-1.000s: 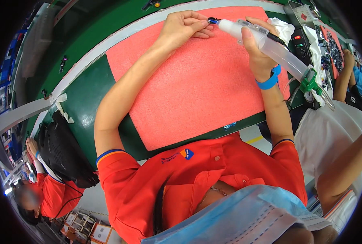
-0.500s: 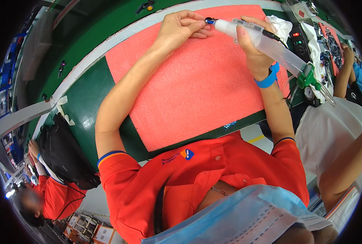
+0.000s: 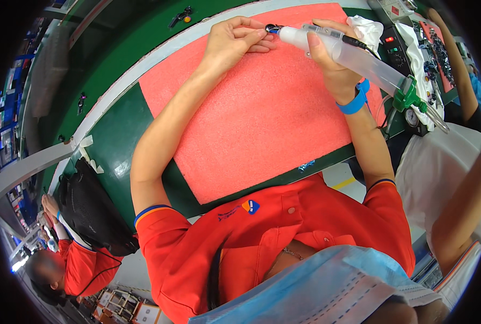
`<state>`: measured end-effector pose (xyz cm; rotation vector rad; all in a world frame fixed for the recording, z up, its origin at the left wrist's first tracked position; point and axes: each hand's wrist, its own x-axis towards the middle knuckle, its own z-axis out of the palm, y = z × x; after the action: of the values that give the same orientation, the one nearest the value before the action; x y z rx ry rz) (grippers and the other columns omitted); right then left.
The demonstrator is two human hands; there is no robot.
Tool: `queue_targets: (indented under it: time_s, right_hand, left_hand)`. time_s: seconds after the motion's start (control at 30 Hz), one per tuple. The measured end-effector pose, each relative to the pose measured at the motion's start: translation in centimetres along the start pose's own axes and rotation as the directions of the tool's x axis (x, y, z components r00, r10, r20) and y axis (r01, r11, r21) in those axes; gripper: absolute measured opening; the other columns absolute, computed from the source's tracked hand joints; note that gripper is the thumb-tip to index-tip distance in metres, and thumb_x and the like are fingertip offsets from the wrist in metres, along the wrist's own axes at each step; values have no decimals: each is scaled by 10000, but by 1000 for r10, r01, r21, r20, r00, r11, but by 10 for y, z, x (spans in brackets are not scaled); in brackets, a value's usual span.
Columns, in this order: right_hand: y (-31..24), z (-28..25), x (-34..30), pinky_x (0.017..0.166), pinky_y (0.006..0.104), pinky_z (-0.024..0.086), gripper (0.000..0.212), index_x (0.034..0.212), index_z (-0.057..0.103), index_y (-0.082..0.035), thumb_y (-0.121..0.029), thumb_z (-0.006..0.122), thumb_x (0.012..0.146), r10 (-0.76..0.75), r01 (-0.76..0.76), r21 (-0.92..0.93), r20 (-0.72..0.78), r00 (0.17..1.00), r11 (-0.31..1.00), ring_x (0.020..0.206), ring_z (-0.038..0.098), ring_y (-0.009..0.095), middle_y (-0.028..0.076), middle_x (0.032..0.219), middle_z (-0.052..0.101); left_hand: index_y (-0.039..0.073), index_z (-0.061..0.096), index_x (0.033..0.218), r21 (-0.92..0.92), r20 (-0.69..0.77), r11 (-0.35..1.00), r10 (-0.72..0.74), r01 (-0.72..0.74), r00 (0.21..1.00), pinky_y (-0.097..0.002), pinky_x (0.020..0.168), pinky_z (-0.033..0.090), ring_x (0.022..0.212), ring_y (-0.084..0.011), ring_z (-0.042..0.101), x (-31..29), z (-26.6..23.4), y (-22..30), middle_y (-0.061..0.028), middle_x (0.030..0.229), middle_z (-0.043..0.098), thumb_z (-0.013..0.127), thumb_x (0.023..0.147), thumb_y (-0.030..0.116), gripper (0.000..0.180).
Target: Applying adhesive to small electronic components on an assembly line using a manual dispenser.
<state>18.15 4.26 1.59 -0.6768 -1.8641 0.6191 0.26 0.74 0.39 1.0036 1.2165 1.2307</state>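
Between its pinched fingertips, my left hand (image 3: 233, 43) has a small dark round part (image 3: 273, 28) with a bit of blue on it; its exact kind is too small to make out. Wrapped around a translucent glue dispensing syringe (image 3: 367, 66) is my right hand (image 3: 332, 62), with the thumb along the near side. The syringe's white nozzle end meets or nearly meets the small part. A green clamp cap (image 3: 408, 93) with a hose closes the syringe's other end. Both hands are over the far edge of a pink foam mat (image 3: 262, 116).
A black control box (image 3: 396, 51) with a red light stands right of the mat, beside a crumpled white cloth (image 3: 366, 31). A pressure gauge (image 3: 411, 117) sits nearer. A black bag (image 3: 92, 208) hangs at the left. Co-workers sit on both sides; small parts lie on the green belt beyond.
Both hands, the small part and the syringe appear slightly further left, as the whole view shifts a little. At the right, a co-worker's arm has reached further away. My grips look unchanged.
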Motion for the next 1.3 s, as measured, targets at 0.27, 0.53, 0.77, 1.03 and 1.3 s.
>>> queue_targets:
  time_s: [0.27,0.53,0.77,1.03,1.3]
  right_hand:
    - [-5,5,-1,502,203,471,239,925,535,32,-64,617,723,88,-85,99,-26,996,991,585,567,122,100,750,584]
    - [-4,5,2,499,216,485,224,905,536,42,-55,617,720,37,-33,77,-53,998,997,589,570,138,107,751,575]
    - [-2,2,0,500,223,486,245,912,525,37,-61,625,711,52,-46,109,-60,997,993,621,568,141,120,785,568]
    - [-5,-8,4,579,291,482,507,1109,371,34,-209,610,733,-76,120,305,-152,986,945,700,574,221,164,910,534]
    - [-6,-5,16,597,336,492,482,1117,343,95,-180,545,777,206,-116,457,-151,967,882,709,586,275,191,885,538]
  left_hand:
    - [-98,468,928,3,-20,1000,5,-5,1000,-274,649,526,739,-245,610,0,1,1,-212,821,583,497,788,1,174]
    - [-96,468,916,-14,-8,1000,25,-26,1000,-274,646,525,738,-248,609,2,0,0,-217,822,581,500,788,3,165]
    - [-69,487,913,-43,18,999,15,-14,1000,-241,679,499,748,-205,607,4,-1,-5,-185,812,596,513,799,72,183]
    - [-68,476,982,-137,121,984,-97,113,988,-244,666,500,716,-190,598,0,-12,7,-144,825,576,480,819,82,221]
    - [-63,502,971,-21,353,999,44,-39,935,-265,722,491,816,-225,590,5,-16,4,-167,869,582,453,807,27,193]
